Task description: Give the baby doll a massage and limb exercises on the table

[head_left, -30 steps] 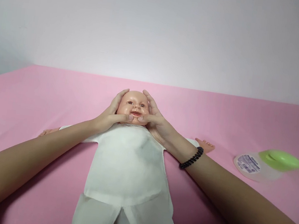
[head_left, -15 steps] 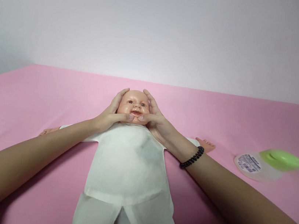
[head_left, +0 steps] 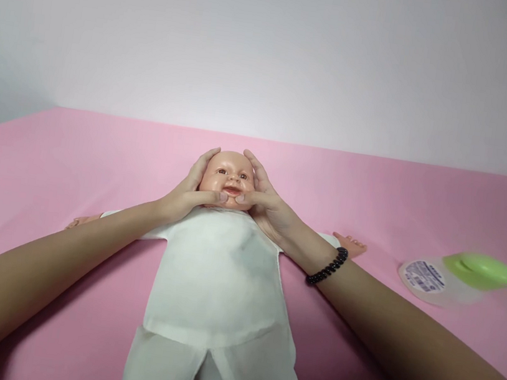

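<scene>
A baby doll [head_left: 223, 274] in a white top and white trousers lies on its back, arms spread to both sides. Its head [head_left: 229, 168] is cupped between my two hands. My left hand [head_left: 190, 190] lies along the left side of the head, with the thumb on the chin. On the other side, my right hand [head_left: 268, 201] holds the head the same way, its thumb tip close to the left one below the doll's mouth. A black beaded band [head_left: 327, 267] circles my right wrist.
A clear bottle [head_left: 424, 281] with a green cap and a printed label lies on its side at the right. Pink cloth [head_left: 74, 152] covers the surface under the doll. Behind it rises a pale wall [head_left: 272, 54].
</scene>
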`<action>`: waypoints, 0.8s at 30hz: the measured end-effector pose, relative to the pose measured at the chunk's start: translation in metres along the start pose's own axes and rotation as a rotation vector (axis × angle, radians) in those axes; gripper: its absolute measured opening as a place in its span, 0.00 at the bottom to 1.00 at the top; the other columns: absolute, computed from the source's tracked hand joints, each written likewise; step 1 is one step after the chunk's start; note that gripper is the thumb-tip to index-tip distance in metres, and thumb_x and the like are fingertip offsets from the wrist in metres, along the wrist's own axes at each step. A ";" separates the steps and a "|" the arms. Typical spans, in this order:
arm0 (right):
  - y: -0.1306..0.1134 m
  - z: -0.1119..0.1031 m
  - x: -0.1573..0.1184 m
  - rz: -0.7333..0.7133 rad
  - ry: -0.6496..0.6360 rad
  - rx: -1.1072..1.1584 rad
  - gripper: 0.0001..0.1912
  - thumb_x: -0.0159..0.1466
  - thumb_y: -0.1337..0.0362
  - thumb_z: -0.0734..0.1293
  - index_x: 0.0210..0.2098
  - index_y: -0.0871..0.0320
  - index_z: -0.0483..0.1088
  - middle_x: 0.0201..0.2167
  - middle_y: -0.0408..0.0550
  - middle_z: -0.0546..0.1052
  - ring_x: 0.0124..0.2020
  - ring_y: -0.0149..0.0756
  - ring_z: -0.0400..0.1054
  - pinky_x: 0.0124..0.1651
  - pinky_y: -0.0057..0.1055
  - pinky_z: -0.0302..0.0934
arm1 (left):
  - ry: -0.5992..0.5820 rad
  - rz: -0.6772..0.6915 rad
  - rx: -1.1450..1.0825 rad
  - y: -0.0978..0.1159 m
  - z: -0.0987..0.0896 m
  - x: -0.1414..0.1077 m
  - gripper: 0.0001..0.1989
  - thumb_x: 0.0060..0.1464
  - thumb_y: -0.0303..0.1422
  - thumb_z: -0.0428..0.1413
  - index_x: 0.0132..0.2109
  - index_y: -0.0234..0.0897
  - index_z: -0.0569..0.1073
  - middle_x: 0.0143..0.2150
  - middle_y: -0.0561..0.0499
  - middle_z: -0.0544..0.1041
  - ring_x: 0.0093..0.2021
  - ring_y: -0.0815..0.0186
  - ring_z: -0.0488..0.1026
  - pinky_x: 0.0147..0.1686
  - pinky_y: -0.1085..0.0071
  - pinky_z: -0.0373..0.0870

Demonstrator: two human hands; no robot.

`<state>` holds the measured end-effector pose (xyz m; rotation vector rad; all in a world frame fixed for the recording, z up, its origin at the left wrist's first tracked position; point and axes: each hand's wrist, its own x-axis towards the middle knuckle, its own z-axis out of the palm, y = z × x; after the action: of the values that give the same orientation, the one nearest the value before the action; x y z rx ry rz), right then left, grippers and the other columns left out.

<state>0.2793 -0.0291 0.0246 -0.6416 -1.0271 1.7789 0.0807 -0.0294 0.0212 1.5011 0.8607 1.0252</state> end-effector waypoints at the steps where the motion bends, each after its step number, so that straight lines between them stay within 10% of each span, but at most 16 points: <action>1: 0.000 0.000 0.000 0.002 0.001 0.002 0.58 0.48 0.76 0.75 0.72 0.36 0.55 0.64 0.43 0.70 0.63 0.44 0.71 0.70 0.48 0.66 | 0.001 -0.004 0.000 0.000 0.000 0.000 0.52 0.54 0.38 0.67 0.77 0.53 0.46 0.78 0.43 0.52 0.73 0.41 0.61 0.71 0.41 0.60; 24: 0.002 -0.002 0.003 0.003 -0.010 0.003 0.57 0.47 0.76 0.76 0.70 0.35 0.56 0.66 0.44 0.67 0.64 0.46 0.71 0.64 0.47 0.72 | -0.003 0.010 -0.012 -0.001 0.000 0.001 0.53 0.53 0.39 0.68 0.77 0.51 0.47 0.78 0.42 0.52 0.73 0.41 0.60 0.71 0.42 0.59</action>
<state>0.2791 -0.0260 0.0221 -0.6337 -1.0306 1.7875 0.0814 -0.0279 0.0200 1.4983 0.8445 1.0332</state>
